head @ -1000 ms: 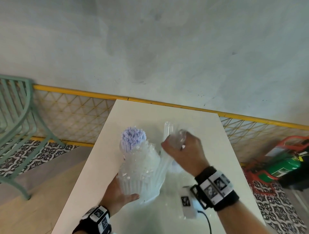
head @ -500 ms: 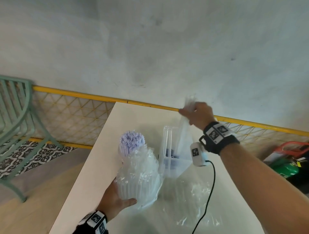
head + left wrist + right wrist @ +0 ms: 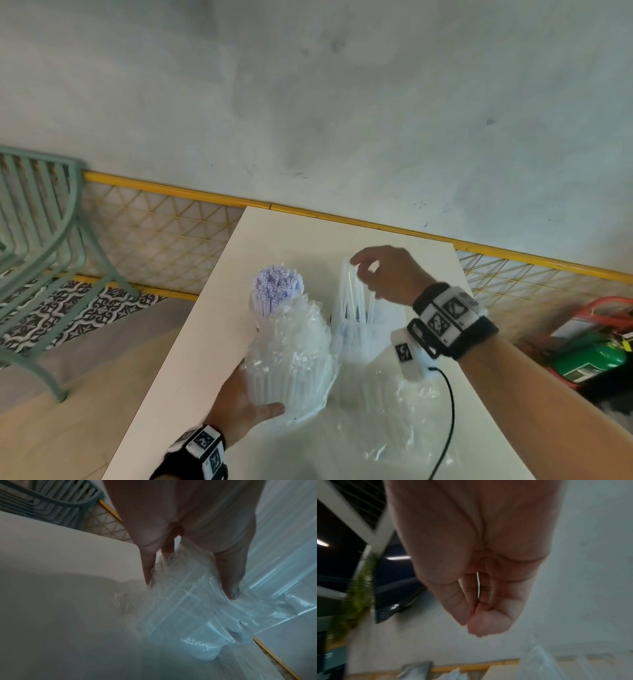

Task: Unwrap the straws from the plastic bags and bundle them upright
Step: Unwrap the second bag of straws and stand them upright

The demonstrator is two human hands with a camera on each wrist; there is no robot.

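A bundle of white and lilac straws (image 3: 277,289) stands upright on the white table (image 3: 274,233). Right in front of it is a bundle of clear straws in a crinkled plastic bag (image 3: 291,359). My left hand (image 3: 246,394) grips this bag low down, thumb in front; in the left wrist view the bag (image 3: 180,595) sits between thumb and fingers of my left hand (image 3: 188,584). To the right a second clear bag of straws (image 3: 356,308) stands up. My right hand (image 3: 364,274) pinches its top with curled fingers. In the right wrist view my right hand (image 3: 471,619) has thumb and fingers pressed together.
Loose empty plastic wrap (image 3: 387,421) lies on the table by my right forearm, with a black cable (image 3: 451,404) hanging over it. A green chair (image 3: 41,219) stands left of the table, a yellow mesh rail (image 3: 164,240) behind it, and a green cylinder (image 3: 589,359) at the right.
My right hand rose high over the far table edge, pulling clear plastic upward, and has since come down to the top of the right-hand bag. The left hand has kept its grip.
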